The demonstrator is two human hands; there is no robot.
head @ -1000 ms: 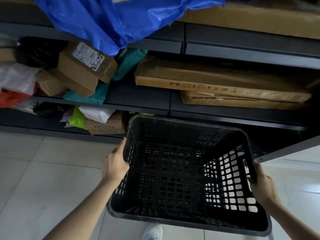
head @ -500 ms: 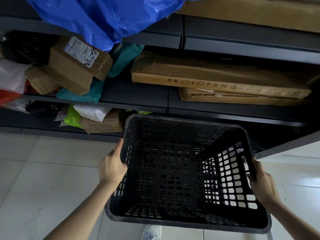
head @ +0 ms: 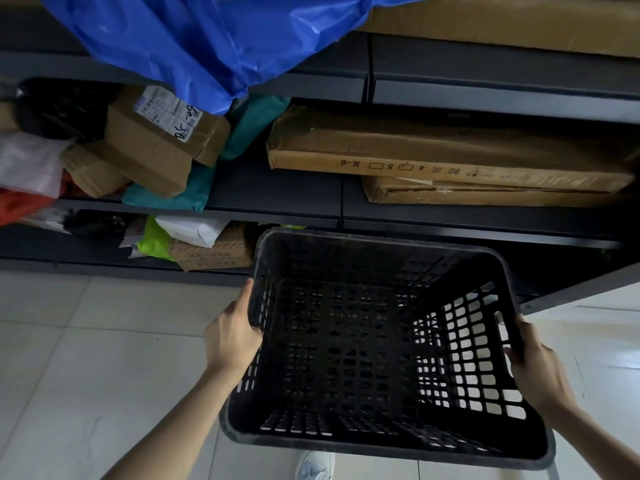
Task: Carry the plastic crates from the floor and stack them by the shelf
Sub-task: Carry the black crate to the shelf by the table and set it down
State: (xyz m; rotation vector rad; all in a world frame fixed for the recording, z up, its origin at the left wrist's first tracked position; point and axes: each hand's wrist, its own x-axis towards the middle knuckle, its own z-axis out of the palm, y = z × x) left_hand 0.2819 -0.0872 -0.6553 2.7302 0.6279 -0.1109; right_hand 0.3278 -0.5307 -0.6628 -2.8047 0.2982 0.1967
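I hold a black plastic crate [head: 377, 441] with perforated walls in front of me, above the pale tiled floor. It is empty and its far edge reaches the bottom of the dark metal shelf [head: 277, 213]. My left hand [head: 230, 336] grips the crate's left rim, thumb along the outside wall. My right hand [head: 535, 367] grips the right rim, fingers curled over it. No other crate is in view.
The shelf carries cardboard boxes [head: 446, 154], a labelled parcel [head: 156, 140], teal and green bags and a large blue plastic bag [head: 214, 39] hanging from above. A white shoe [head: 315, 467] shows under the crate. Tiled floor [head: 86, 358] spreads to the left.
The crate has stayed in both hands and edged slightly forward toward the shelf. The view has shifted a little, with the shelf contents sliding slightly right.
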